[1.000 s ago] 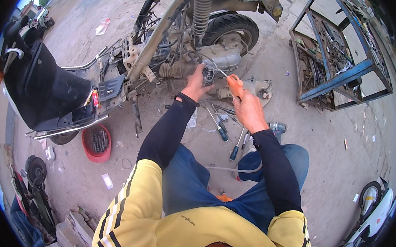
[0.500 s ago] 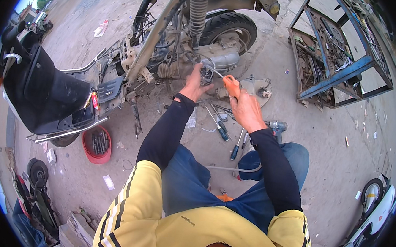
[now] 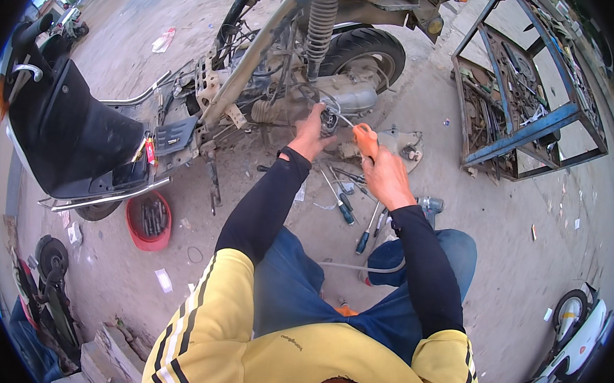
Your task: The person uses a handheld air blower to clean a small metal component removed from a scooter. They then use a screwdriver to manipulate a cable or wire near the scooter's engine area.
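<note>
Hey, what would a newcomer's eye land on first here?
Probably the bright orange-handled tool in the right hand, near the middle, beside the dark metal part in the left hand. Next, the round red container at left, the black plastic scooter front above it, and the blue metal rack at upper right.

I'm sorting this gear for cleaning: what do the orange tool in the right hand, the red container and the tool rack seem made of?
Orange tool: probably plastic, at least its handle, judging by the even, bright colour.
Red container: likely moulded plastic, with a smooth, rounded, evenly coloured wall.
Tool rack: apparently painted metal, its blue bars worn brown in places.
</note>
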`<state>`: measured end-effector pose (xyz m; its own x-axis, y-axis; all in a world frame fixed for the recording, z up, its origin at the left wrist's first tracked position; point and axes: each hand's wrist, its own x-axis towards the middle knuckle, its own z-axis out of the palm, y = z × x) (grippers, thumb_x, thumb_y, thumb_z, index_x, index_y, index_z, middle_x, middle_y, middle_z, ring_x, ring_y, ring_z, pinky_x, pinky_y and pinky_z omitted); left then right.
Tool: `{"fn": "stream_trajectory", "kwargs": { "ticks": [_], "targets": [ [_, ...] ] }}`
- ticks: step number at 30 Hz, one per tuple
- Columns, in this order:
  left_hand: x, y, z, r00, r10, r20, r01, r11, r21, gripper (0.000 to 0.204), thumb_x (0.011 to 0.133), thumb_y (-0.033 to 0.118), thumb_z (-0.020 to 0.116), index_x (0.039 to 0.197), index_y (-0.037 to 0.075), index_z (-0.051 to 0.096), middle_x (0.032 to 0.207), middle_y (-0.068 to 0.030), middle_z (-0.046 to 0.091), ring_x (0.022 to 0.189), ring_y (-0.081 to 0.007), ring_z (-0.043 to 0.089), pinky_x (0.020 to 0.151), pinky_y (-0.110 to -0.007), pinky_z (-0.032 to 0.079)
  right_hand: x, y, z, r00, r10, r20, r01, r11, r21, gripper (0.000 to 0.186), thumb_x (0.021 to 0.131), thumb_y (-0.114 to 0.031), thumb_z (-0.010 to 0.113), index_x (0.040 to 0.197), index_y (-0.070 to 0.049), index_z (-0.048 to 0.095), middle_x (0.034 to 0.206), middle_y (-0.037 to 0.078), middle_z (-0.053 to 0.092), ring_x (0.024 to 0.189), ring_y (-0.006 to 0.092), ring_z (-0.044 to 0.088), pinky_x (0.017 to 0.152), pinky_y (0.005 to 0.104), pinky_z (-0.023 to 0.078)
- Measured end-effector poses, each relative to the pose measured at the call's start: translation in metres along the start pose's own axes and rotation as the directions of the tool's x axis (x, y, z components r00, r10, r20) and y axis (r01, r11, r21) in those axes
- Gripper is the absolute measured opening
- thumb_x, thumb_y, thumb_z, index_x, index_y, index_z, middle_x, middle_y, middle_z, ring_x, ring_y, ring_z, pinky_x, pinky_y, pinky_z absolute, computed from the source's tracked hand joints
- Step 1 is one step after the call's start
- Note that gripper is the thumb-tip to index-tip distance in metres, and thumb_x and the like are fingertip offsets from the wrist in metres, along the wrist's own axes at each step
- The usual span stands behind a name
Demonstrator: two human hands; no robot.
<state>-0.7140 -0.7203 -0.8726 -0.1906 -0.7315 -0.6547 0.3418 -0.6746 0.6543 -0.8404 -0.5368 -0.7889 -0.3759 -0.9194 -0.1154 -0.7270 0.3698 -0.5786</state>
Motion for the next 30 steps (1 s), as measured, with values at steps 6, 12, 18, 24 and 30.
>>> {"fn": "stream_trajectory", "kwargs": {
  "ticks": [6, 12, 18, 24, 30],
  "targets": [
    [-0.001, 0.003, -0.004, 0.999, 0.027, -0.024, -0.027, 1.0, -0.002, 0.089, 0.089, 0.034, 0.078, 0.148, -0.003, 0.024, 0.137, -0.0187, 0.05, 0.118, -0.0332, 0.06, 0.1, -0.068, 0.052, 0.001, -0.004, 0.001, 1.0, -0.013, 0.002, 0.013, 1.0, -0.019, 0.032, 0.095, -0.021, 0.065, 0.106, 0.008, 0.06, 0.091, 0.035, 0.07, 0.09, 0.0525, 0.069, 0.082, 0.0588, 0.054],
    [-0.007, 0.004, -0.001, 0.999, 0.04, -0.017, -0.039, 0.999, 0.018, 0.094, 0.087, 0.034, 0.08, 0.149, -0.002, 0.018, 0.141, -0.0188, 0.044, 0.121, -0.0325, 0.058, 0.099, -0.067, 0.053, 0.004, -0.004, 0.0, 1.0, 0.003, 0.001, -0.003, 1.0, -0.01, 0.033, 0.095, -0.023, 0.066, 0.106, 0.008, 0.061, 0.092, 0.034, 0.07, 0.091, 0.0524, 0.069, 0.082, 0.0586, 0.054],
    [-0.006, -0.001, -0.003, 0.999, 0.04, -0.002, -0.04, 0.999, 0.019, 0.091, 0.088, 0.033, 0.081, 0.148, -0.001, 0.02, 0.141, -0.0188, 0.045, 0.121, -0.0329, 0.057, 0.1, -0.066, 0.053, 0.008, 0.0, -0.001, 0.999, 0.021, 0.024, -0.022, 0.999, 0.039, 0.035, 0.093, -0.024, 0.069, 0.104, 0.009, 0.063, 0.096, 0.034, 0.07, 0.095, 0.052, 0.067, 0.084, 0.0578, 0.052],
    [0.009, -0.006, -0.01, 0.999, 0.023, 0.023, -0.023, 1.0, 0.009, 0.057, 0.092, 0.027, 0.076, 0.134, -0.002, 0.05, 0.129, -0.0156, 0.058, 0.115, -0.0307, 0.06, 0.099, -0.063, 0.053, 0.011, 0.001, -0.002, 0.998, 0.045, 0.035, -0.046, 0.998, 0.051, 0.035, 0.094, -0.025, 0.069, 0.104, 0.008, 0.065, 0.096, 0.034, 0.07, 0.097, 0.0509, 0.068, 0.084, 0.0572, 0.052],
    [0.006, -0.005, -0.022, 0.989, 0.015, 0.145, -0.01, 0.999, -0.04, 0.04, 0.093, 0.022, 0.073, 0.125, 0.002, 0.06, 0.122, -0.0121, 0.064, 0.109, -0.029, 0.062, 0.093, -0.054, 0.056, 0.01, 0.002, -0.021, 0.999, 0.037, -0.021, -0.034, 0.993, 0.112, 0.034, 0.095, -0.027, 0.068, 0.102, 0.007, 0.067, 0.082, 0.024, 0.073, 0.083, 0.0437, 0.072, 0.078, 0.0511, 0.054]
  ]
}}
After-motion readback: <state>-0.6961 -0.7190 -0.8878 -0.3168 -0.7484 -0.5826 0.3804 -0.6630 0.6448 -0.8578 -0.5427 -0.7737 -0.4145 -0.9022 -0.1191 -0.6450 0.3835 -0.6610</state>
